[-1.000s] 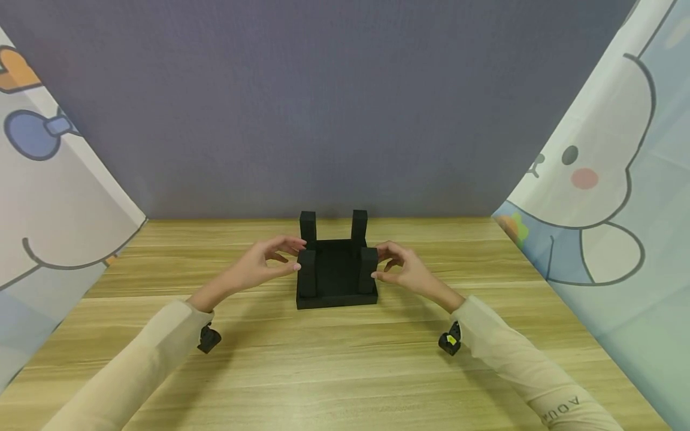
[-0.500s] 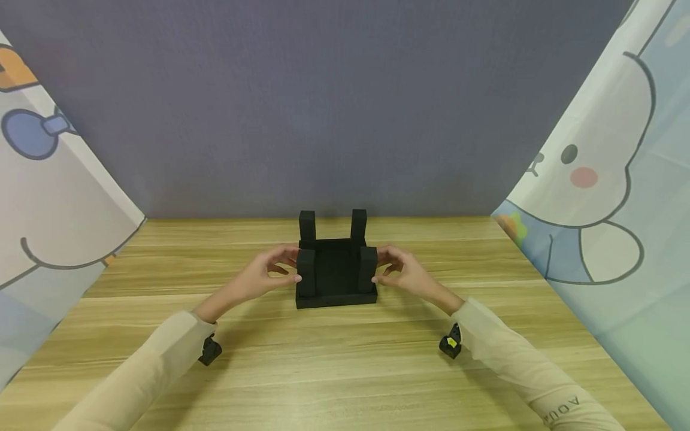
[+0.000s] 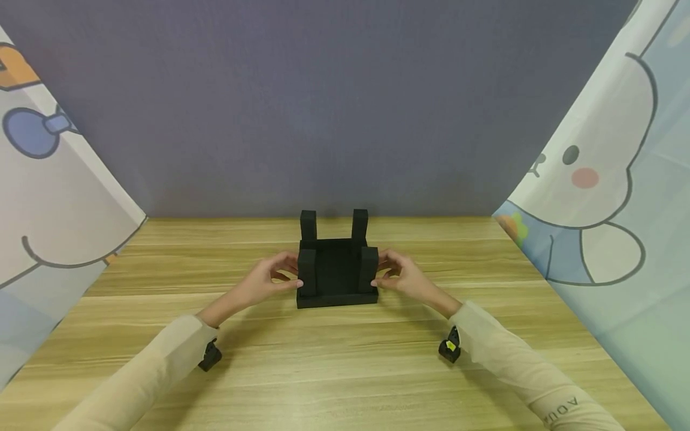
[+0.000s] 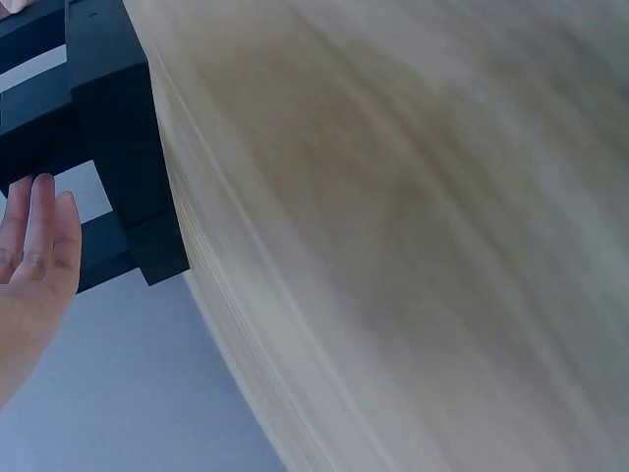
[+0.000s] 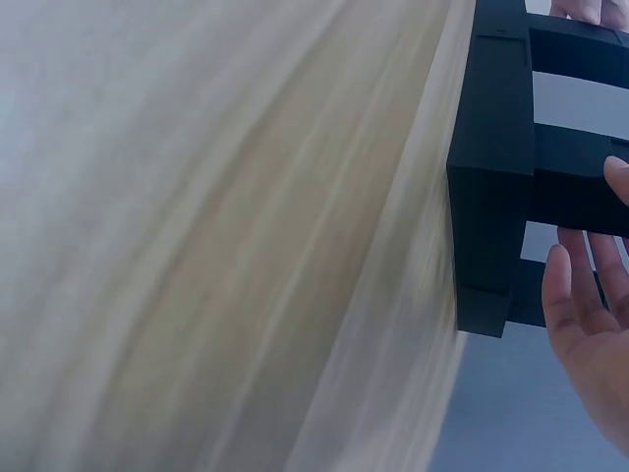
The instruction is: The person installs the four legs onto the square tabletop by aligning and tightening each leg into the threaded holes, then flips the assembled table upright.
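Note:
A black stand (image 3: pixel 336 300) with a shallow square base and one upright post at each corner sits on the table in the head view. My left hand (image 3: pixel 268 276) holds the front left post (image 3: pixel 307 272), thumb at its near face and the other fingertips hidden behind it. On the opposite side my right hand (image 3: pixel 408 277) holds the front right post (image 3: pixel 369 269) in the same way. In the right wrist view the thumb (image 5: pixel 617 177) lies over a post, with the other fingers stretched out below it. The left wrist view shows fingertips (image 4: pixel 41 197) at a post's edge.
The wood-grain table (image 3: pixel 334 371) ends at a grey-purple wall (image 3: pixel 323 108) close behind the stand. Cartoon-printed cloths slope along both sides. A small black camera (image 3: pixel 210 356) hangs at the left wrist, another camera (image 3: pixel 450 345) at the right.
My left hand has come down and nearer along the front left post, its fingertips slipping behind it. The right hand has barely shifted, and the stand stays in place.

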{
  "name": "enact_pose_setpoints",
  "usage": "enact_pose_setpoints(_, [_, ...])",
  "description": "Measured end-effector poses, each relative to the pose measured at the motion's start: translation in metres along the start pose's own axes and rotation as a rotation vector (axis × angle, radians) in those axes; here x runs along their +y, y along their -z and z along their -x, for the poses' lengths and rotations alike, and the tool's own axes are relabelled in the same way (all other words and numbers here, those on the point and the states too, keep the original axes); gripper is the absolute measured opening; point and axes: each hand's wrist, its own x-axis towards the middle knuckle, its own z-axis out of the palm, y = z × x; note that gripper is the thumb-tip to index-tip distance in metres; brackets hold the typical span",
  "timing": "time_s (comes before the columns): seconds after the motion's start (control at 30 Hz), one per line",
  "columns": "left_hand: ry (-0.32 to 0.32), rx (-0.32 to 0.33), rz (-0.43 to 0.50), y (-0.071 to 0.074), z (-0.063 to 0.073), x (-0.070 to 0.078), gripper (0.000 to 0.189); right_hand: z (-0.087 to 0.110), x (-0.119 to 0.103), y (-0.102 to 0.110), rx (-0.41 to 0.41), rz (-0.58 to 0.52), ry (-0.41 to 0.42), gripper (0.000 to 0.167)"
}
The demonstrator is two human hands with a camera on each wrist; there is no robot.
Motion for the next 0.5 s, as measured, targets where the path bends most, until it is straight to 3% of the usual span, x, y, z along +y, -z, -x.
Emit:
enact_pose_setpoints(0.2, [-0.001,0.001,0.009,-0.0015,-0.0002,0.0005,0.043,0.0004,0.0012,-0.0009,0.018,0.015,-0.012,0.04])
enact_pose_setpoints(0.5, [0.008,-0.018,0.101,-0.0025,-0.0013,0.0018,0.038,0.0027,0.0005,-0.0017,0.027,-0.008,-0.011,0.041])
